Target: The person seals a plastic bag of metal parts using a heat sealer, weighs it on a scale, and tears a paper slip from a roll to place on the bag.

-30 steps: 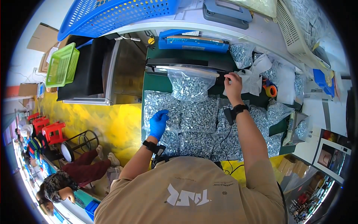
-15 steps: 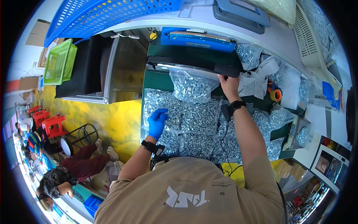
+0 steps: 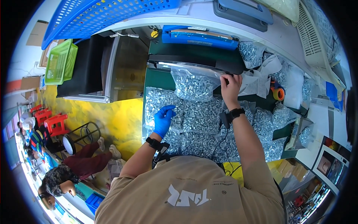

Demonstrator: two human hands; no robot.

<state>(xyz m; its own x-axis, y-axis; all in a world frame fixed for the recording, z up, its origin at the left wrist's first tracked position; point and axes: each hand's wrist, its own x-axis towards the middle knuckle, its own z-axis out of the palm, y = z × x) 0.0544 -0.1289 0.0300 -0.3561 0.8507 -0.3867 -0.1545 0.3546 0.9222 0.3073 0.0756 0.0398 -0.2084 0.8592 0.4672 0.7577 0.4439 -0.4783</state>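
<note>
Green table [image 3: 157, 79], centre — filled bags [image 3: 201, 115] toward lower edge; yellow floor [image 3: 123, 127] beyond left edge. Left hand [image 3: 163, 121] over bags, right hand [image 3: 231, 89] beside upper bag [image 3: 193, 86]: fingers bent — pinch unclear.

Grey-smeared yellow floor [image 3: 121, 119]; red stools [image 3: 56, 122] left; pale wall [image 3: 19, 65] beyond.

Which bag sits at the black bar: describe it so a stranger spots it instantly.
On the green table, find the long black bar. Just below it, left of the bare right hand, lies a clear bag of silvery metal pieces. Unlike the rows of bags below, its top reaches the bar.
</note>
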